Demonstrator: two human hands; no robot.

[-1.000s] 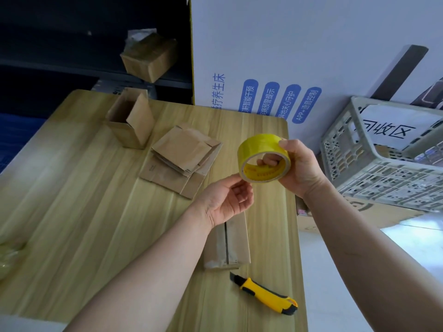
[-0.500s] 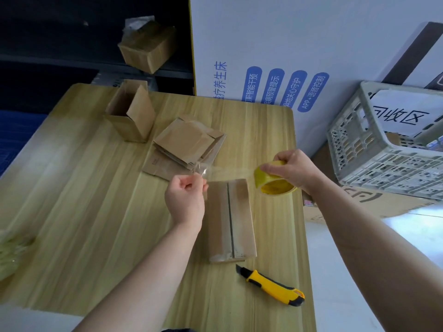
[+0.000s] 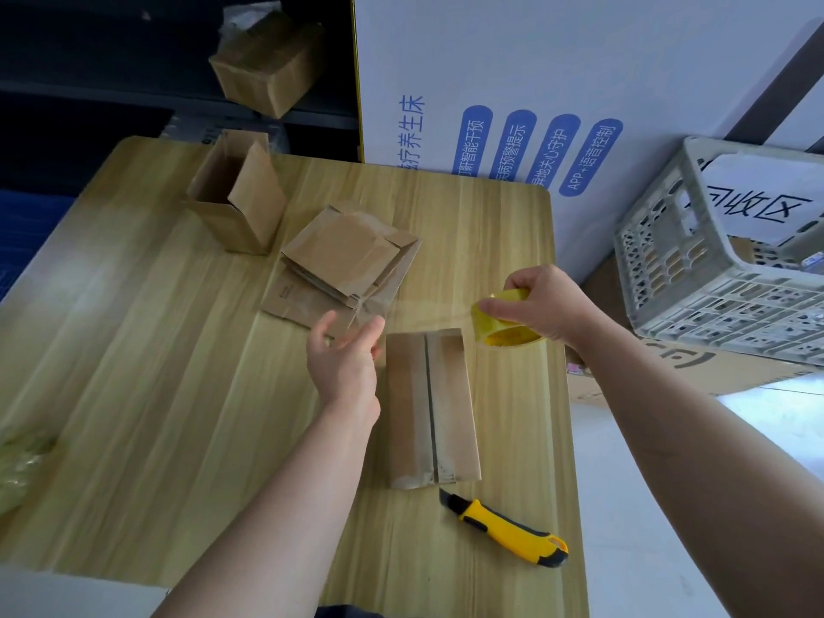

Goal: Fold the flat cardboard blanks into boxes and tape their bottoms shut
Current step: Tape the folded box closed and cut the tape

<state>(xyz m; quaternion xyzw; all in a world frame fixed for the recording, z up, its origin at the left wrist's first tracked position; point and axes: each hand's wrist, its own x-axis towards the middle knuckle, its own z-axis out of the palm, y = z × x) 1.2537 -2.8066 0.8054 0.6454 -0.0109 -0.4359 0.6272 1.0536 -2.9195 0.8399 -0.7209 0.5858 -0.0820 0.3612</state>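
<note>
Folded box [image 3: 428, 408] lies between the hands; right hand [image 3: 546, 305] grips tape roll [image 3: 506, 335], left hand [image 3: 343, 359] spread open.

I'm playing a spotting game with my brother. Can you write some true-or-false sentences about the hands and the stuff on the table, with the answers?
1. The right hand grips a yellow tape roll. True.
2. The yellow knife is in the left hand. False: it lies on the table, and nobody is touching it.
3. The box between the hands lies with its flaps closed, with a seam down the middle. True.
4. The flat cardboard blanks are piled on top of that box. False: they lie on the table, beyond the left hand.
</note>
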